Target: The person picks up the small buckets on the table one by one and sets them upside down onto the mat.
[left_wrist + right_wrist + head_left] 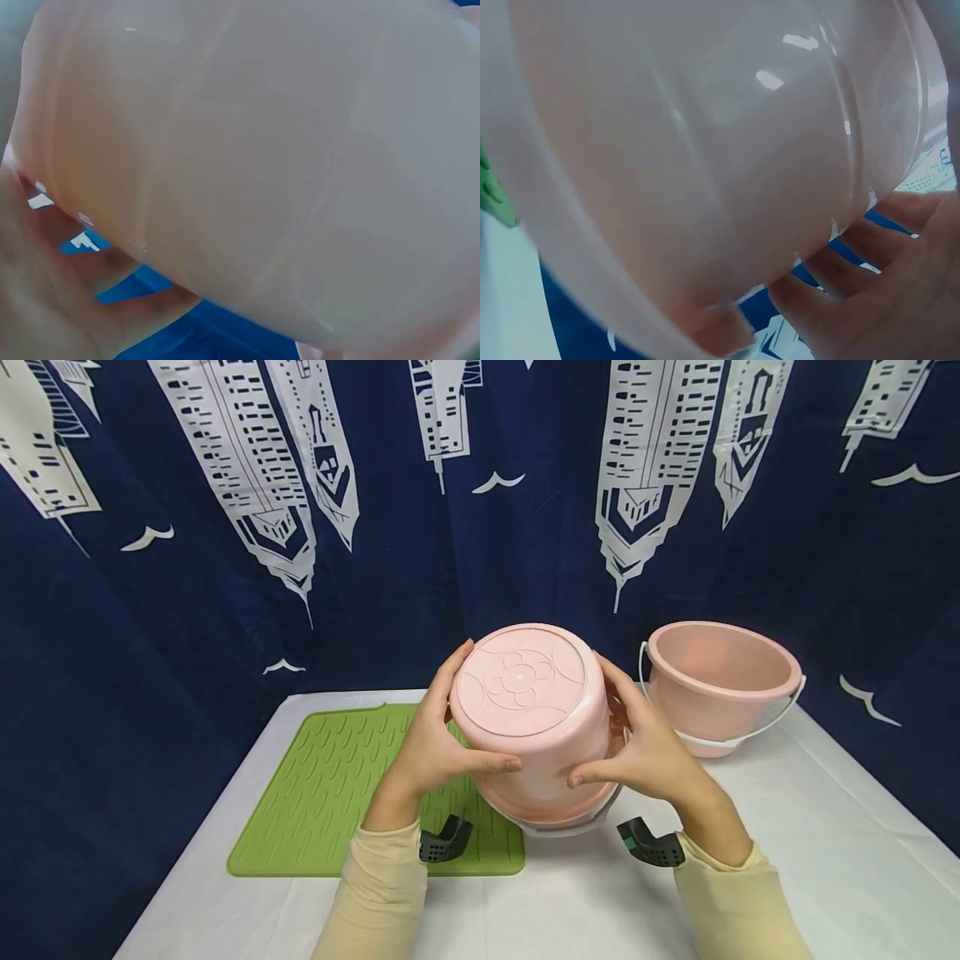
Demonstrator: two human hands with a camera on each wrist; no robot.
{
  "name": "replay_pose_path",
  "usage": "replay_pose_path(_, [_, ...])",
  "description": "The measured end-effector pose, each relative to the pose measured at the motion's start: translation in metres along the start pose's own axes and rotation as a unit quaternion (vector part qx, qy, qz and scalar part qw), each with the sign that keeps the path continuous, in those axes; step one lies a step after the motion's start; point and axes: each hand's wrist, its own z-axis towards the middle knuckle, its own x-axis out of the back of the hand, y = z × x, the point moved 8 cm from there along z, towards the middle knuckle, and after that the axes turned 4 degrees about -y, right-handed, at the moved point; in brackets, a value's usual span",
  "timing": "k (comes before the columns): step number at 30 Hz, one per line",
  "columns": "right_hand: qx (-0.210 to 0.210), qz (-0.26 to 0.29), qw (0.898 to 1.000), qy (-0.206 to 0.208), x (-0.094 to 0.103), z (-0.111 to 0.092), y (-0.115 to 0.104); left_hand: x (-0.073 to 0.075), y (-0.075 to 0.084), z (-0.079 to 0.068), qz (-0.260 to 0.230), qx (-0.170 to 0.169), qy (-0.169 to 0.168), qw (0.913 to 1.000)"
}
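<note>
Right now you have the round pink plastic bucket (534,718) turned upside down and tipped toward you, so its flat base with the embossed flower pattern faces up and back at your head camera while the open mouth points down and away toward the white worktop (810,860). Its axis from base to rim runs at a slant, leaning toward you at the top. The bucket is off the worktop, held between your hands above the near right corner of the green ribbed silicone mat (330,793).

Your left hand (431,739) is curled against the bucket's left wall, thumb across the front and fingers wrapped up behind toward the base. Your right hand (648,747) mirrors it on the right wall, thumb pointing inward across the front. The two thumbs are near each other low on the wall facing you, not touching. Both wrist views are filled with the pink wall pressed close to your palms.

A second pink plastic bucket with a white wire handle (720,685) stands upright on the worktop, just beyond your right hand.
</note>
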Motion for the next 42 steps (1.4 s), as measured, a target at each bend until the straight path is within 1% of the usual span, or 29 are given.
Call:
replay_pose_path(4, [0.027,0.014,0.999,0.013,0.004,-0.001,-0.009,-0.002,0.007,0.000,0.008,-0.003,-0.017,0.9998])
replay_pose_path(8, [0.052,0.049,0.997,0.022,0.006,-0.002,-0.017,-0.005,0.010,0.000,0.023,-0.004,-0.039,0.9990])
replay_pose_path(12, [0.060,0.086,0.994,0.014,0.003,-0.001,-0.022,-0.007,0.016,-0.001,0.019,-0.011,-0.054,0.9983])
replay_pose_path(16, [0.061,0.085,0.994,0.009,-0.001,0.000,-0.027,-0.006,0.022,-0.002,0.011,-0.025,-0.055,0.9981])
replay_pose_path(21, [0.068,0.067,0.995,0.031,-0.002,-0.001,-0.029,-0.002,0.025,-0.002,-0.013,-0.035,-0.045,0.9983])
replay_pose_path(23, [0.066,0.069,0.995,0.041,-0.002,-0.001,-0.028,-0.001,0.025,-0.002,-0.011,-0.028,-0.038,0.9988])
replay_pose_path(25, [0.065,0.072,0.994,0.049,-0.002,0.000,-0.027,0.002,0.025,-0.002,0.001,-0.021,-0.030,0.9993])
replay_pose_path(28, [0.064,0.079,0.993,0.061,-0.002,0.000,-0.026,0.004,0.024,-0.002,0.011,-0.001,-0.026,0.9996])
replay_pose_path(32, [0.067,0.080,0.992,0.077,-0.003,0.001,-0.026,0.004,0.023,-0.003,0.003,0.019,-0.040,0.9990])
replay_pose_path(37, [0.056,0.068,0.992,0.087,-0.011,0.002,-0.028,0.003,0.025,-0.004,-0.013,0.023,-0.062,0.9977])
replay_pose_path(39, [0.053,0.067,0.993,0.084,-0.016,0.003,-0.029,0.002,0.026,-0.005,-0.015,0.028,-0.061,0.9976])
replay_pose_path(42, [0.054,0.071,0.993,0.077,-0.019,0.003,-0.030,0.001,0.027,-0.005,-0.010,0.037,-0.047,0.9982])
